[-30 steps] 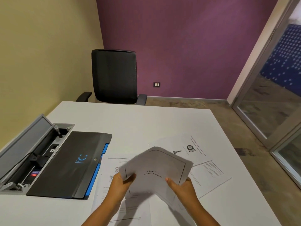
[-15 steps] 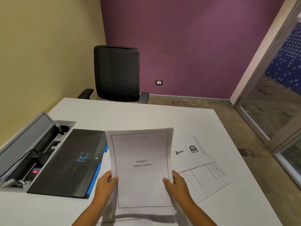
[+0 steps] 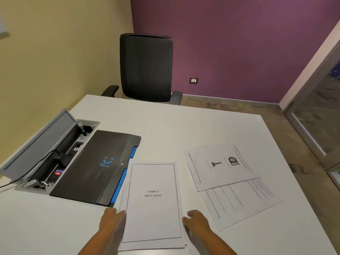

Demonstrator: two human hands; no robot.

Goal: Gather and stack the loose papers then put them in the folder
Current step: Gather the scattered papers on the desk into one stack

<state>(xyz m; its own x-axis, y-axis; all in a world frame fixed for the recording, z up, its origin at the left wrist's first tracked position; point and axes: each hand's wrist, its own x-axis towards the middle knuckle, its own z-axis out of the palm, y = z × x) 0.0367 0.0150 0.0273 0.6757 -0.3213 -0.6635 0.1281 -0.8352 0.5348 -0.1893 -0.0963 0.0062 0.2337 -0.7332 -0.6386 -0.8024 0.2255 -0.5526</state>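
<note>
Hands: left hand (image 3: 112, 220) and right hand (image 3: 197, 220) lie loose beside stack (image 3: 152, 205), lower centre, gripping nothing.
Risk: two papers (image 3: 228, 179) at right may be forgotten.

- Folder (image 3: 95, 168) left on table (image 3: 184, 126), beside cable box (image 3: 55, 153).
- Stack (image 3: 152, 205) centre-front, btwn hands.
- Two sheets (image 3: 226, 181) right (overlapping).
- Chair (image 3: 146, 67) behind.

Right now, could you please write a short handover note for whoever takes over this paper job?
Left hand and right hand are open, one at each side edge of the stack, which lies flat on the table.
Folder is closed, left of the stack.
Done: some papers stacked.
Left: add the two loose sheets at right, then put everything in the folder.
</note>
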